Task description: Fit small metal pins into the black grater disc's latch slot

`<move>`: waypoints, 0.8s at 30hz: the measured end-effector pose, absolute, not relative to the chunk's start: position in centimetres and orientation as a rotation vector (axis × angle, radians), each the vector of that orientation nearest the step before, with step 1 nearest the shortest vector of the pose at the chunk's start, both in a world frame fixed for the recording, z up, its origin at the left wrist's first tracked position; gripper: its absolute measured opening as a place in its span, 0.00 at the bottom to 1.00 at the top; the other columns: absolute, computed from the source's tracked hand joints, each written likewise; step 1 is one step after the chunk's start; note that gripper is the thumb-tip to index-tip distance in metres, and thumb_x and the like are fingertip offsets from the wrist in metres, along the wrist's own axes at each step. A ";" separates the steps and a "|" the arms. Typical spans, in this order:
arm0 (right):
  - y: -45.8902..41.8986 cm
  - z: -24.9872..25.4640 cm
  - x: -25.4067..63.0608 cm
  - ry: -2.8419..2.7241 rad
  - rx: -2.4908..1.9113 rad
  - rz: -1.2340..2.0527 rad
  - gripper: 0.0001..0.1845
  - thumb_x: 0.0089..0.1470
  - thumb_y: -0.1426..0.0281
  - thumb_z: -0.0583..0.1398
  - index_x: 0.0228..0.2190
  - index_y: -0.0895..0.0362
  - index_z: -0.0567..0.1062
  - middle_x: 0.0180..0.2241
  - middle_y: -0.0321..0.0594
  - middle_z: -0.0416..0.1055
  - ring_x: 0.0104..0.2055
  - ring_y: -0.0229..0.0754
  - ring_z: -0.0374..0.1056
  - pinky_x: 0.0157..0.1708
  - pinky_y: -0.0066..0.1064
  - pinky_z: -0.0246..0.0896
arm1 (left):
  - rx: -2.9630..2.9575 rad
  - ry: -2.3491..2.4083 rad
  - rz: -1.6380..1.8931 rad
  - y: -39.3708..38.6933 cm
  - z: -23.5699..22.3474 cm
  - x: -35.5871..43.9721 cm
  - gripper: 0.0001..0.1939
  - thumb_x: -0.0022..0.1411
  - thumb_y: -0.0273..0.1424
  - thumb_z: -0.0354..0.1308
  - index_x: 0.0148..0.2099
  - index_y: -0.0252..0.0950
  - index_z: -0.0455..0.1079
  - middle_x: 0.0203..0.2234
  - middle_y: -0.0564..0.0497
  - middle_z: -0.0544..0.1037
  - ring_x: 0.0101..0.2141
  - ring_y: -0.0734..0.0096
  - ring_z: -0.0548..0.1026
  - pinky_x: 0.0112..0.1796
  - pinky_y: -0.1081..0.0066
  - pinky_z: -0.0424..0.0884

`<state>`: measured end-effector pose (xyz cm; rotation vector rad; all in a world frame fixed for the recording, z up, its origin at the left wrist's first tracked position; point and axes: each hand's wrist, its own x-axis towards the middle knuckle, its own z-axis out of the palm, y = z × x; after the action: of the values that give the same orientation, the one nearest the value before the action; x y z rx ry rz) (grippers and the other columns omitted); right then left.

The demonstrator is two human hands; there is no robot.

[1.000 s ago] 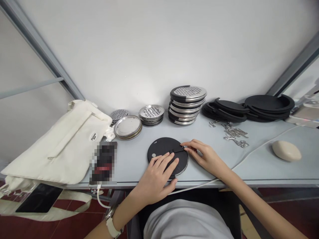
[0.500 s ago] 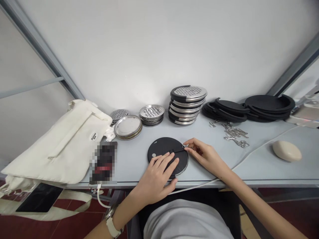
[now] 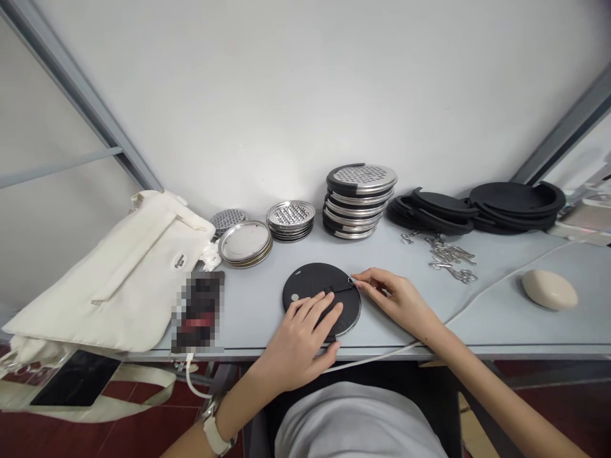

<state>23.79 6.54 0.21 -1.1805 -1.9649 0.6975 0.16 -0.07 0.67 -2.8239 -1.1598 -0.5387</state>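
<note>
A round black disc (image 3: 312,275) with a slit, a pale dot and a shiny metal rim lies near the front edge of the table. My left hand (image 3: 305,337) rests flat on it, fingers spread, thumb by its near edge. At the disc's right edge, thumb and index finger of my right hand (image 3: 384,292) pinch a small metal hook (image 3: 352,280) beside the end of the slit. The fingertips partly hide this hook. Several loose metal hooks (image 3: 451,254) lie farther back on the right.
Behind the disc rises a stack of graters (image 3: 360,197) with black holders. Round metal plates (image 3: 245,243) and grater discs (image 3: 290,216) are piled to its left, black holders (image 3: 515,203) to its right. A white bag (image 3: 109,273), a phone and a beige mouse (image 3: 548,289) flank the work; a white cable crosses the table.
The fingers of my right hand have shifted slightly at the disc's edge, and more of the metal hook shows between them. My left hand and the disc stay in place.
</note>
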 end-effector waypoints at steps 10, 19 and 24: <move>6.4 0.6 23.5 -2.008 -1.115 0.647 0.13 0.63 0.67 0.52 0.43 0.54 0.74 0.39 0.44 0.77 0.38 0.45 0.73 0.39 0.35 0.67 | -2.827 -1.164 -0.533 -0.1 0.8 0.2 0.27 0.67 0.34 0.49 0.66 0.32 0.56 0.64 0.42 0.59 0.63 0.58 0.56 0.58 0.56 0.58; 6.4 0.2 23.4 -1.981 -1.179 0.748 0.11 0.64 0.61 0.51 0.34 0.53 0.66 0.23 0.34 0.67 0.25 0.40 0.64 0.28 0.30 0.61 | -2.835 -1.163 -0.525 -0.1 0.7 0.2 0.27 0.68 0.33 0.48 0.66 0.32 0.55 0.64 0.43 0.57 0.63 0.58 0.55 0.58 0.56 0.56; 6.3 0.4 23.4 -1.985 -1.238 0.712 0.15 0.64 0.59 0.50 0.29 0.53 0.64 0.21 0.33 0.65 0.23 0.40 0.62 0.26 0.30 0.57 | -2.826 -1.163 -0.536 -0.1 0.7 0.2 0.26 0.68 0.34 0.48 0.66 0.33 0.55 0.64 0.43 0.58 0.63 0.58 0.55 0.58 0.56 0.57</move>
<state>23.36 6.32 0.37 -1.2383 -1.9853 0.7119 0.20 -0.12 0.75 -2.8256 -1.1631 -0.5363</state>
